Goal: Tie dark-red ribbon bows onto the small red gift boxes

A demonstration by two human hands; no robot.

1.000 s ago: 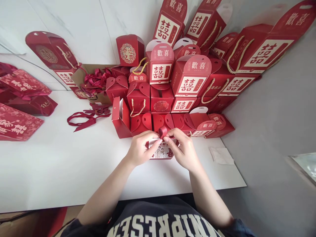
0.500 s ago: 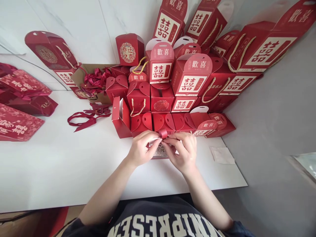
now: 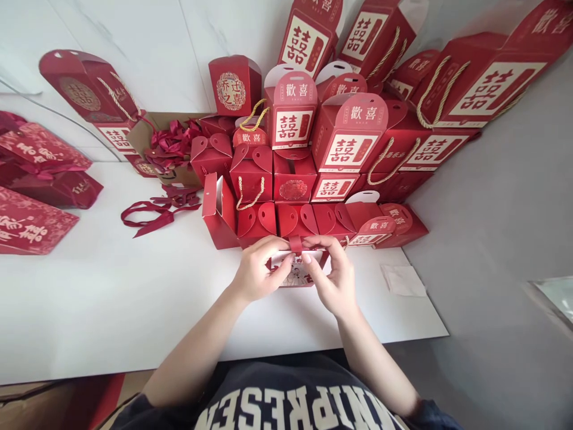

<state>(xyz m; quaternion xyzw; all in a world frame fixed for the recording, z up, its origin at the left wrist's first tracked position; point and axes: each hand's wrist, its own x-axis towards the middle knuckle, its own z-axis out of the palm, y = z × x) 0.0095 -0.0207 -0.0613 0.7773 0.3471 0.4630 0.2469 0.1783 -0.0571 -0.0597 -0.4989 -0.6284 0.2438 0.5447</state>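
A small red and white gift box [image 3: 299, 277] with a printed picture and red characters stands at the table's front middle, between my hands. A red ribbon [image 3: 296, 243] loops up at its top edge. My left hand [image 3: 262, 270] holds the ribbon from the left, fingers bent behind and thumb in front. From the right, my right hand [image 3: 333, 278] has its index finger behind and thumb in front of the ribbon, closed on it at the box top. Fingers partly hide the upper box, and the ribbon's ends cannot be made out.
Stacked red gift boxes [image 3: 293, 185] rise right behind my hands. An open carton [image 3: 181, 173] of ribbons and loose dark red ribbons [image 3: 147, 224] lie at left. More red boxes [image 3: 38, 224] are far left. White tissue [image 3: 403, 279] lies at right by the grey wall [image 3: 501, 227].
My right hand's fingers have opened out a little, with the thumb lower, showing more of the box front. The left hand keeps nearly the same place. The view has shifted slightly.
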